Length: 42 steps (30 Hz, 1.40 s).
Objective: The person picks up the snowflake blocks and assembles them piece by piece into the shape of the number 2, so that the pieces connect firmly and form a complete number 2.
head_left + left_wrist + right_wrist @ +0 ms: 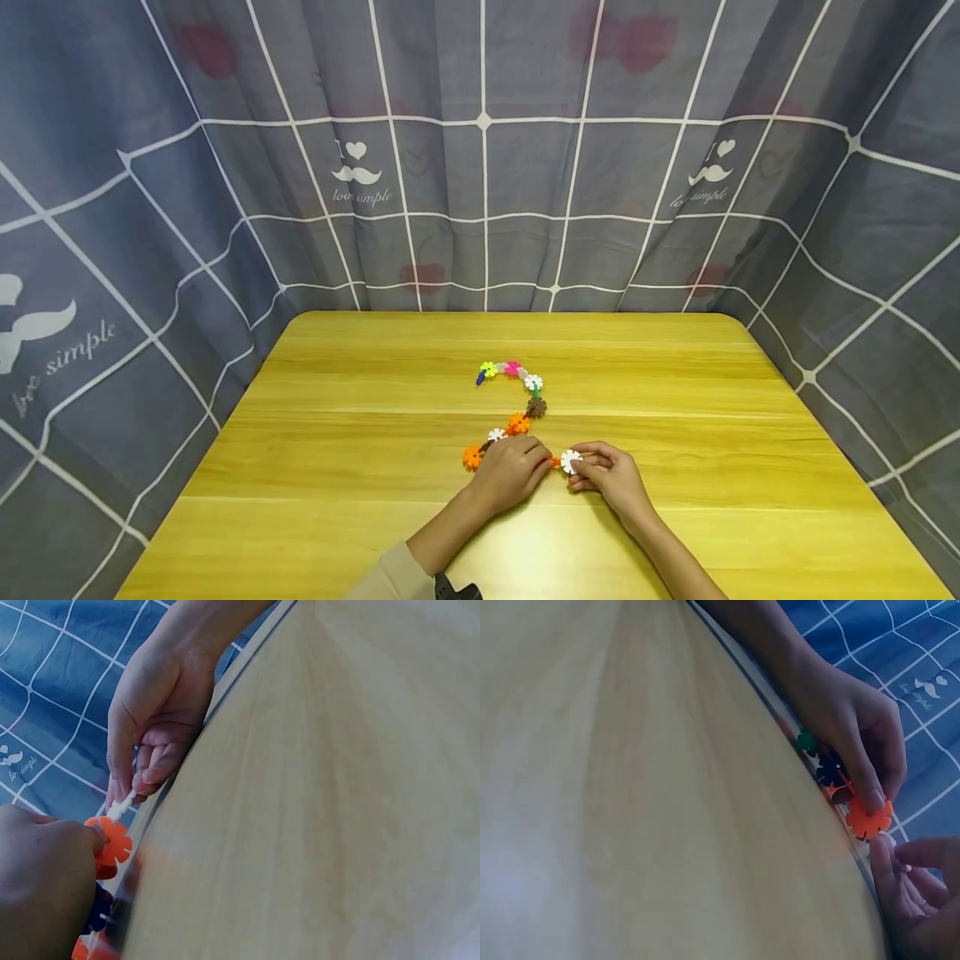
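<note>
A curved chain of interlocking plastic snowflake discs lies on the table, with an orange disc (518, 423), a brown disc (536, 407) and a pink disc (513, 368) among them. My left hand (510, 475) pinches another orange snowflake disc (868, 817) near the chain's close end and covers some discs in the head view. Between my right thumb and fingers is a white snowflake disc (571, 462), which meets that orange disc edge to edge. My right hand (611, 482) is just right of the left. Whether the two discs are fully slotted together cannot be told.
The yellow wood-grain table (300, 450) bears the chain, whose far end is a blue disc (481, 378). A grey checked curtain (525, 175) hangs behind the table and along both sides.
</note>
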Each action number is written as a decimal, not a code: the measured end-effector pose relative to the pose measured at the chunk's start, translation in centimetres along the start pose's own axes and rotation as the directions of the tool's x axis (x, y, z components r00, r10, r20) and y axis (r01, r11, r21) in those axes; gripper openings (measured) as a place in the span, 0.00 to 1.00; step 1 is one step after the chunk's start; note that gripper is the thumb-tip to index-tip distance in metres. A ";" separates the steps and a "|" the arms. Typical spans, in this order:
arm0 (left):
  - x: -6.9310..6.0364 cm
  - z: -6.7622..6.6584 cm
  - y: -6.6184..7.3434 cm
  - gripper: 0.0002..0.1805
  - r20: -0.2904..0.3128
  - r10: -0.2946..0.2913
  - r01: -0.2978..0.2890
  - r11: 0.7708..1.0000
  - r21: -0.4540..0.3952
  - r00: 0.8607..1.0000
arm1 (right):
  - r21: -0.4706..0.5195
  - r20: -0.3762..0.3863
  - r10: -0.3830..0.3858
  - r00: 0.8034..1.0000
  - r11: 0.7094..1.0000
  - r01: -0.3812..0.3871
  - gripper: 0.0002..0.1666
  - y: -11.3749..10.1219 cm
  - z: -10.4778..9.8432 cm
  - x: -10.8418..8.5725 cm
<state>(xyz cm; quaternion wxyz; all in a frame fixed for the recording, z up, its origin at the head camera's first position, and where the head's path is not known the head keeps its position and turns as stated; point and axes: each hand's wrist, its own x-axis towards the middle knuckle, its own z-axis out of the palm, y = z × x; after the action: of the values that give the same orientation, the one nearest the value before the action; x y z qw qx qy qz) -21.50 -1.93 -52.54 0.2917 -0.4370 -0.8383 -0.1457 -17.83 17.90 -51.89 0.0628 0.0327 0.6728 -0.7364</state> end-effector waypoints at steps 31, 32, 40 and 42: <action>-0.2 0.1 0.0 0.05 -0.132 -0.038 0.020 0.992 -0.128 0.990 | -0.015 0.175 0.018 0.984 1.000 -0.015 0.21 -0.3 0.5 0.7; -0.2 0.0 0.0 0.04 -0.135 -0.041 0.023 0.991 -0.132 0.990 | -0.012 0.179 0.018 0.984 1.000 -0.017 0.21 -0.2 0.6 0.8; -0.2 -0.1 0.3 0.05 -0.066 -0.080 0.075 0.995 -0.072 0.995 | -0.059 0.146 0.000 0.989 0.998 0.009 0.18 0.1 0.9 0.8; -0.2 -0.2 0.3 0.06 -0.052 -0.073 0.072 0.997 -0.023 0.996 | -0.092 0.131 -0.007 0.991 0.996 0.019 0.17 0.1 1.0 0.8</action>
<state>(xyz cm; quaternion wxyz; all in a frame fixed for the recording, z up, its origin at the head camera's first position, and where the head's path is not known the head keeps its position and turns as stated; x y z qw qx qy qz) -21.13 -2.01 -52.57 0.3035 -0.4053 -0.8441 -0.1763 -18.58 16.89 -52.04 0.1032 -0.0228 0.7010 -0.7053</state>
